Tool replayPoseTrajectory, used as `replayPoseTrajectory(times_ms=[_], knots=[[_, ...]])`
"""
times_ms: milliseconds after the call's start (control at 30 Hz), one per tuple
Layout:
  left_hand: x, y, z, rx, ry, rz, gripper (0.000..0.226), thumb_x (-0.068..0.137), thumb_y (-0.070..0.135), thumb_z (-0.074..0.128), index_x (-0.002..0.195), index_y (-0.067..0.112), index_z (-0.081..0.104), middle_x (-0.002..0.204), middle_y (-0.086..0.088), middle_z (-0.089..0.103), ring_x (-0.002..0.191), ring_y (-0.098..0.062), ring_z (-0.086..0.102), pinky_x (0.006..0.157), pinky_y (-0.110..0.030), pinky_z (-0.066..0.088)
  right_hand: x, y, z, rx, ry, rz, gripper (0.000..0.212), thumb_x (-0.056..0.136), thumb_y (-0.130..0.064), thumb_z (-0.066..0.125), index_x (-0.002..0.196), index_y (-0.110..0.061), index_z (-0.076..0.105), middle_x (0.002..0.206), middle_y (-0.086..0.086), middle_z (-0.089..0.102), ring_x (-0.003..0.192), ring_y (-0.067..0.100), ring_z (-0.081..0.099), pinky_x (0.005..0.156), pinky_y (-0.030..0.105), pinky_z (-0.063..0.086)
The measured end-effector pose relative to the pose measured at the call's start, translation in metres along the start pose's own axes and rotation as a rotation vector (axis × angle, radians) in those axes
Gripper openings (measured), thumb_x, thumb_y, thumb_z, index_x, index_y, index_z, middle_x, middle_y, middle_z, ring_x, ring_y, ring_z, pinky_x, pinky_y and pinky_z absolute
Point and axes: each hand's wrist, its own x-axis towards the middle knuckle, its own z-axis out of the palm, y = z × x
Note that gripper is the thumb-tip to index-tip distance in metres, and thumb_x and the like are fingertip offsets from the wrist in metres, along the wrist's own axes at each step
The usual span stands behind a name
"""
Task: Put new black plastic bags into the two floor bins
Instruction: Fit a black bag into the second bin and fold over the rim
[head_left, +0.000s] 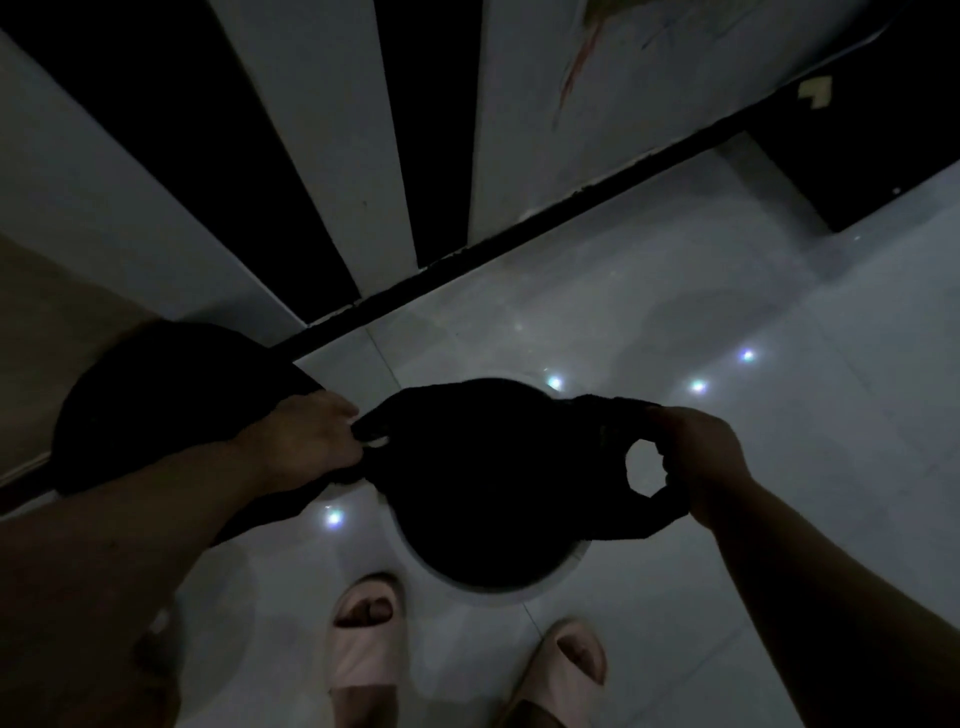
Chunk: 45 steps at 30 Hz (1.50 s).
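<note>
Light: dim, I see little detail.
Left hand (306, 436): fingers pinching the black bag (483, 467) at its left edge.
Right hand (701, 462): fingers closed on the bag's loop handle.
Bag: stretched between my hands, over the pale-rimmed round bin (561, 571) on the floor (727, 312).
Second bin (156, 395): dark, behind my left wrist.
Slippers (363, 644): just below the bin.
</note>
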Motion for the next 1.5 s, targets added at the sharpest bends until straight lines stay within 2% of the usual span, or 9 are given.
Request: replayPoseTrajectory(times_ms=[67, 133, 233, 400, 500, 633, 1233, 1400, 1500], knots=[[-0.006, 0.003, -0.001, 0.125, -0.083, 0.023, 0.063, 0.058, 0.073, 0.050, 0.069, 0.013, 0.068, 0.093, -0.011, 0.069, 0.089, -0.024, 0.064, 0.080, -0.038, 0.051, 0.001, 0.000, -0.001, -0.061, -0.015, -0.037, 0.030, 0.078, -0.022, 0.063, 0.048, -0.026, 0.062, 0.053, -0.004, 0.053, 0.048, 0.013, 0.047, 0.050, 0.026, 0.038], [-0.005, 0.007, 0.002, 0.226, 0.301, 0.177, 0.059, 0.058, 0.082, 0.042, 0.059, 0.025, 0.057, 0.079, 0.000, 0.065, 0.076, -0.019, 0.061, 0.063, -0.030, 0.047, 0.002, 0.000, -0.002, -0.091, -0.023, -0.046, 0.026, 0.076, -0.024, 0.065, 0.050, -0.025, 0.066, 0.048, -0.003, 0.052, 0.046, 0.015, 0.045, 0.049, 0.027, 0.035], [0.009, 0.027, 0.013, 0.254, 0.727, 0.382, 0.062, 0.060, 0.074, 0.056, 0.094, 0.022, 0.063, 0.108, -0.007, 0.063, 0.101, -0.027, 0.056, 0.085, -0.036, 0.046, 0.004, 0.003, -0.002, -0.051, -0.062, -0.038, 0.010, 0.077, -0.024, 0.066, 0.069, -0.022, 0.072, 0.046, -0.008, 0.055, 0.048, 0.014, 0.045, 0.048, 0.026, 0.035], [0.037, 0.043, 0.031, 0.536, 0.209, 0.072, 0.077, 0.072, 0.064, 0.059, 0.138, 0.038, 0.030, 0.151, -0.004, 0.030, 0.136, -0.032, 0.024, 0.111, -0.052, 0.022, 0.008, 0.004, -0.008, -0.070, -0.160, -0.042, 0.018, 0.076, -0.022, 0.071, 0.094, -0.024, 0.070, 0.072, 0.000, 0.065, 0.053, 0.014, 0.049, 0.051, 0.027, 0.039], [0.043, 0.037, 0.027, 0.586, 0.284, 0.016, 0.026, 0.088, 0.050, 0.044, 0.099, 0.033, 0.060, 0.120, -0.004, 0.057, 0.118, -0.029, 0.043, 0.104, -0.050, 0.029, 0.013, 0.002, -0.013, -0.033, -0.256, -0.048, 0.015, 0.081, -0.027, 0.068, 0.096, -0.024, 0.070, 0.056, -0.010, 0.063, 0.048, 0.012, 0.047, 0.047, 0.026, 0.039], [0.061, 0.024, 0.011, 0.074, 0.353, -0.002, 0.027, 0.093, 0.041, 0.039, 0.071, 0.027, 0.046, 0.101, -0.015, 0.063, 0.097, -0.031, 0.059, 0.091, -0.041, 0.044, 0.028, 0.000, -0.008, -0.067, -0.138, -0.064, 0.019, 0.084, -0.032, 0.063, 0.079, -0.015, 0.070, 0.043, -0.010, 0.054, 0.042, 0.010, 0.043, 0.044, 0.025, 0.037], [0.108, -0.023, 0.055, 0.113, 0.070, -0.134, 0.031, 0.093, 0.015, 0.048, 0.122, 0.010, 0.055, 0.134, -0.016, 0.053, 0.121, -0.027, 0.050, 0.091, -0.021, 0.036, 0.092, 0.072, 0.047, -0.529, -0.231, 0.040, 0.021, 0.090, -0.019, 0.055, 0.082, -0.005, 0.069, 0.097, 0.021, 0.067, 0.083, 0.028, 0.059, 0.073, 0.033, 0.041], [0.066, 0.002, 0.044, -0.087, 0.638, 0.283, 0.050, 0.089, 0.032, 0.045, 0.136, 0.014, 0.043, 0.138, -0.015, 0.051, 0.127, -0.030, 0.045, 0.106, -0.029, 0.028, 0.037, 0.049, 0.036, -0.360, 0.255, -0.470, 0.043, 0.086, -0.044, 0.048, 0.115, -0.016, 0.061, 0.115, 0.013, 0.062, 0.105, 0.026, 0.057, 0.089, 0.034, 0.043], [0.037, 0.023, 0.048, 0.213, 0.280, 0.424, 0.105, 0.063, 0.077, 0.047, 0.147, 0.033, 0.001, 0.152, -0.003, 0.034, 0.140, -0.018, 0.025, 0.114, -0.038, 0.013, -0.005, 0.039, 0.028, -0.611, -0.074, -0.838, 0.059, 0.078, -0.060, 0.047, 0.117, -0.018, 0.060, 0.113, 0.007, 0.064, 0.107, 0.025, 0.056, 0.092, 0.042, 0.042]])
